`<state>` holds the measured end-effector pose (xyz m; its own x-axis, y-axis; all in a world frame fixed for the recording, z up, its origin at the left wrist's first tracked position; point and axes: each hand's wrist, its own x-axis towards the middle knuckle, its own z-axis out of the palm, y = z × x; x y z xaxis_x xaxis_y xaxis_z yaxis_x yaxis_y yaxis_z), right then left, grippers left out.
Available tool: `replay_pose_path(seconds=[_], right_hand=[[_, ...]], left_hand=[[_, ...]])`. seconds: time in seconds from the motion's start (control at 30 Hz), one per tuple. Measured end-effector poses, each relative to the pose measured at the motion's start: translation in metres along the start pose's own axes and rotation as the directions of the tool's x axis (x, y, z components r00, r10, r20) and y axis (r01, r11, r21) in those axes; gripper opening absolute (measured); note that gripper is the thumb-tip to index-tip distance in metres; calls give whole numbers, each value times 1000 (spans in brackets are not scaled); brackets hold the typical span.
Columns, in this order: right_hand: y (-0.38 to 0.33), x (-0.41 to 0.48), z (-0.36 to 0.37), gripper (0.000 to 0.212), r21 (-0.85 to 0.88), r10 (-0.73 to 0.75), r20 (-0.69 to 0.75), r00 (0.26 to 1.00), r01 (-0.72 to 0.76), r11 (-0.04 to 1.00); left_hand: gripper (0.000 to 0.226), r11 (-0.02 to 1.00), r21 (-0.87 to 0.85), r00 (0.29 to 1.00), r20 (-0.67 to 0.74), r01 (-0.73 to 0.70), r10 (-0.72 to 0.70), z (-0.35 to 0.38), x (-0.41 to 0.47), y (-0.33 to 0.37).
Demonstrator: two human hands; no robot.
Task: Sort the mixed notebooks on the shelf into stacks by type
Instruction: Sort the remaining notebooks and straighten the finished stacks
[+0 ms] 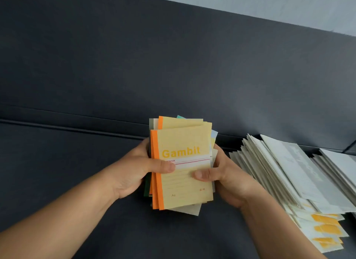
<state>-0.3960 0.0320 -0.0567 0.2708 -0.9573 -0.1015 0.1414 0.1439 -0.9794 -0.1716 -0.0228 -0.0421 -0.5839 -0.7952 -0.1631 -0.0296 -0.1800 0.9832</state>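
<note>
Both hands grip one bundle of small notebooks (183, 168) above the dark shelf (77, 162): left hand (138, 170) and right hand (217, 174) each press a thumb on the yellow Gambit cover. Grey notebooks (289, 172) lie fanned just right.

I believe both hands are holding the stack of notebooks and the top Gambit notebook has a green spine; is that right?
Not quite: in the head view the top Gambit notebook has an orange spine, not green. The left hand and right hand do both hold the stack of notebooks.
</note>
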Motion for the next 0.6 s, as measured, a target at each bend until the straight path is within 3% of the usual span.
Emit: replay_pose_path(seconds=[0.13, 0.3, 0.6], right_hand=[[3, -5, 2, 98, -97, -112, -63, 992, 106, 990], [8, -11, 8, 95, -210, -144, -32, 989, 134, 968], [18, -24, 17, 96, -257, -167, -62, 984, 145, 955]], left_hand=[[93, 983, 156, 995, 58, -94, 86, -6, -4, 0], [98, 965, 241, 995, 54, -100, 89, -7, -9, -5], [102, 943, 260, 978, 87, -208, 192, 3, -23, -11]])
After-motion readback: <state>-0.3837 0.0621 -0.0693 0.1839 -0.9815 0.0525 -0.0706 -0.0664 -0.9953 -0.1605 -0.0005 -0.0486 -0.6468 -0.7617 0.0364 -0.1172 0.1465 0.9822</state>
